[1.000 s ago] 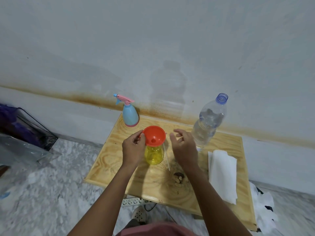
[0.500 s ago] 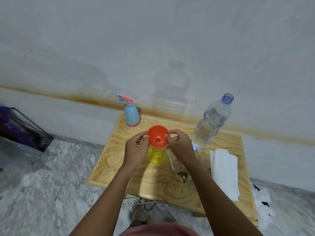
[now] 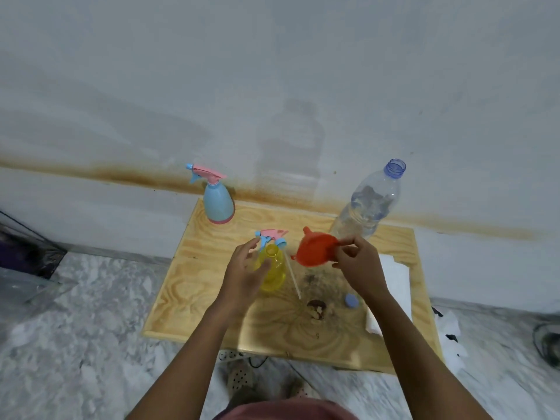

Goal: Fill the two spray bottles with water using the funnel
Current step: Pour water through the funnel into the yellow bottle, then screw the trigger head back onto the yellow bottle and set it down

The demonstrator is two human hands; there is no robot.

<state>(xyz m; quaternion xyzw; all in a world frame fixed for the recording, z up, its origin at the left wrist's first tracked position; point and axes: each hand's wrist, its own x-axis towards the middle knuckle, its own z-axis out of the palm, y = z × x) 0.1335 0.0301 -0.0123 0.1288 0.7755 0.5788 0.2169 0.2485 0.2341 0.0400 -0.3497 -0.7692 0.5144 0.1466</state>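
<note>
Orange funnel (image 3: pixel 316 249) tipped sideways, spout toward 11 o'clock, pinched at rim by right hand (image 3: pixel 359 265), lifted off yellow spray bottle (image 3: pixel 272 269). Bottle mid-table, neck open, translucent. Left hand (image 3: pixel 244 274) loosely spread against its 9 o'clock side. Detached pink-blue sprayer head (image 3: pixel 272 236) just behind. Blue spray bottle (image 3: pixel 218 201) at 11 o'clock, capped.

Red funnel (image 3: pixel 315 249) in right hand (image 3: pixel 359 266)
</note>
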